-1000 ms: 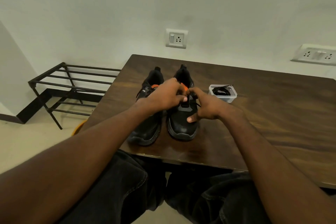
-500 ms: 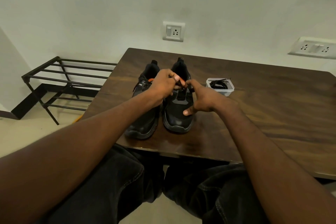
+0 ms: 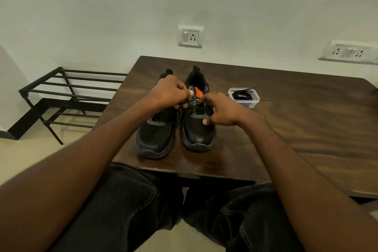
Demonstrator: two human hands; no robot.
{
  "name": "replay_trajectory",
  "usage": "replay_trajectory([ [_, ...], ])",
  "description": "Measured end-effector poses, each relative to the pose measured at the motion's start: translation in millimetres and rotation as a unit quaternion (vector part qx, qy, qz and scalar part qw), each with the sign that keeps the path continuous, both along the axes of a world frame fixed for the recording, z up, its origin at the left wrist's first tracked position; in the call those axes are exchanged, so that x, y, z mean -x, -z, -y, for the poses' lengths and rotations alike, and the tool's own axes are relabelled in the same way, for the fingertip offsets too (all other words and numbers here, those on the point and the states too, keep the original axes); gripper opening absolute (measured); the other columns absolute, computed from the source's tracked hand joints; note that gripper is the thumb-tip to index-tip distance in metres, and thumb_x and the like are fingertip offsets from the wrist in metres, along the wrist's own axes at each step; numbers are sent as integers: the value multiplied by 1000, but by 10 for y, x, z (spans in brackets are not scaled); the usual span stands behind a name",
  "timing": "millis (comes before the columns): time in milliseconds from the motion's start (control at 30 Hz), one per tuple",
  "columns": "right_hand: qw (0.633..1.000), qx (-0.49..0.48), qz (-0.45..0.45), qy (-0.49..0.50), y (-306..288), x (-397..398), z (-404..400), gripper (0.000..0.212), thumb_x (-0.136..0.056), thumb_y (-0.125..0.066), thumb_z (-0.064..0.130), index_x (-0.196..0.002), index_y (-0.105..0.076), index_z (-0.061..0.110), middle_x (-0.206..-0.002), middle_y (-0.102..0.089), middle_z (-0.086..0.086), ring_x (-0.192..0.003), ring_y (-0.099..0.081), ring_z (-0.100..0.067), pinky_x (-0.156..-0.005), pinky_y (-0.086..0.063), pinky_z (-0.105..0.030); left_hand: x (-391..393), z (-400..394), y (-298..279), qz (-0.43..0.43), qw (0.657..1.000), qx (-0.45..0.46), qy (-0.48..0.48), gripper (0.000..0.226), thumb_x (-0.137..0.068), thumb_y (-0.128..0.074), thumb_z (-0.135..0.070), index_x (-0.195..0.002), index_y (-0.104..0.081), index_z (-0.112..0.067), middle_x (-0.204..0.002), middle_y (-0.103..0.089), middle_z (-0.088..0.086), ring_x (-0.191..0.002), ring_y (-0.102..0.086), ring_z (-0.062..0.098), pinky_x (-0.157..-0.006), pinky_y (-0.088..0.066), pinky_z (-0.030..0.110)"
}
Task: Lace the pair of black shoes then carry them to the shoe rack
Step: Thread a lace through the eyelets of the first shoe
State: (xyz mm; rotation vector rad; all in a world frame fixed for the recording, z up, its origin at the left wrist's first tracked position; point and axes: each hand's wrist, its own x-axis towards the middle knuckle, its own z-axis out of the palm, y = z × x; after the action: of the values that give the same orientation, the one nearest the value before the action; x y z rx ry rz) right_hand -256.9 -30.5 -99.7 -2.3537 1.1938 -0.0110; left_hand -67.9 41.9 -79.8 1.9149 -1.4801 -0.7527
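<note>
Left hand (image 3: 170, 93): fingers curled, pinching a black lace (image 3: 182, 113) above the eyelets of the right shoe (image 3: 197, 127). Right hand (image 3: 222, 111): fingers curled at the shoe's far eyelet row, thumb extended toward the viewer; it appears to pinch the lace, but the contact point is hidden by the fingers. A loose loop of lace hangs between the two shoes.

The right shoe stands upright on the table (image 3: 296, 120), toe toward the viewer, just beside the left shoe (image 3: 155, 139). The left forearm crosses over the left shoe and hides its upper part. An orange label (image 3: 198, 93) shows inside the right shoe's opening; its writing is too small to read.

A clear plastic container (image 3: 244, 97) holding a second black lace sits near the right shoe, on its right. The shoe rack (image 3: 67, 96), black metal, stands on the floor left of the table. A wall socket (image 3: 190, 36) is mounted above the table's far edge.
</note>
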Motion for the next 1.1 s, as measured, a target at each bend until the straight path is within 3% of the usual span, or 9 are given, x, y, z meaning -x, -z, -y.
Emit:
replay_trajectory([
  [100, 996, 58, 55, 29, -6, -59, -15, 26, -99, -68, 18, -125, -72, 19, -120, -70, -8, -105, -67, -20, -91, -56, -37, 55, -15, -70, 183, 983, 10, 7, 36, -97, -64, -50, -78, -77, -23, -68, -73, -5, -65, -66, 8, -84, -50, 38],
  [200, 993, 100, 41, 57, 27, -172, -67, 18, -99, -66, 24, -112, -77, 17, -111, -73, -5, -99, -68, -21, -90, -59, -41, 133, -34, -168, 277, 959, 62, 2, 16, -97, -67, -38, -103, -78, -28, -89, -72, -9, -80, -65, 10, -85, -55, 38],
  [333, 992, 111, 1, 67, 81, -295, -127, 13, -94, -68, 24, -99, -76, 14, -95, -71, -6, -88, -69, -24, -78, -60, -41, 195, 23, -150, 347, 932, 97, 43, 26, -92, -69, -27, -118, -71, -31, -117, -68, -4, -110, -63, 20, -106, -42, 47],
  [467, 989, 132, -1, 72, 55, -333, -161, 12, -93, -68, 24, -86, -65, 14, -79, -61, -2, -76, -62, -22, -65, -53, -36, 229, 80, -32, 353, 925, 69, 121, 60, -88, -76, -30, -144, -53, -29, -160, -32, 2, -141, -40, 31, -118, -27, 58],
  [600, 989, 129, 8, 78, 34, -309, -161, 13, -91, -73, 26, -92, -68, 14, -86, -67, -2, -80, -67, -21, -74, -60, -39, 178, 151, 109, 347, 923, -30, 163, 81, -88, -78, -38, -156, -37, -27, -171, -14, 8, -150, -33, 36, -122, -25, 55],
  [800, 973, 93, 75, 195, -23, -33, -59, 12, -82, -69, 20, -78, -80, 16, -76, -75, -3, -76, -71, -22, -71, -62, -41, 120, 184, 132, 261, 951, -42, 162, 86, -78, -87, -35, -150, -40, -27, -155, -41, 3, -137, -49, 28, -113, -41, 45],
  [900, 970, 48, 99, 216, -9, 150, -40, 14, -83, -66, 14, -78, -79, 15, -82, -76, -3, -84, -71, -22, -79, -61, -41, 171, 212, 157, 256, 951, -56, 166, 88, -80, -84, -47, -152, -36, -29, -164, -30, 7, -143, -43, 31, -116, -37, 48],
  [1000, 974, 99, 109, 172, -13, 115, -64, 19, -85, -65, 11, -85, -75, 27, -92, -75, 5, -90, -69, -16, -83, -59, -38, 233, 215, 217, 275, 946, -70, 157, 101, -76, -81, -62, -155, -29, -26, -170, -16, 13, -148, -38, 37, -119, -37, 52],
  [1100, 982, 136, 79, 105, 35, -37, -64, 18, -93, -67, 17, -103, -79, 25, -107, -67, 0, -92, -66, -18, -83, -59, -43, 285, 220, 253, 300, 940, -63, 149, 104, -75, -82, -63, -154, -27, -25, -170, -13, 14, -145, -42, 39, -116, -40, 54],
])
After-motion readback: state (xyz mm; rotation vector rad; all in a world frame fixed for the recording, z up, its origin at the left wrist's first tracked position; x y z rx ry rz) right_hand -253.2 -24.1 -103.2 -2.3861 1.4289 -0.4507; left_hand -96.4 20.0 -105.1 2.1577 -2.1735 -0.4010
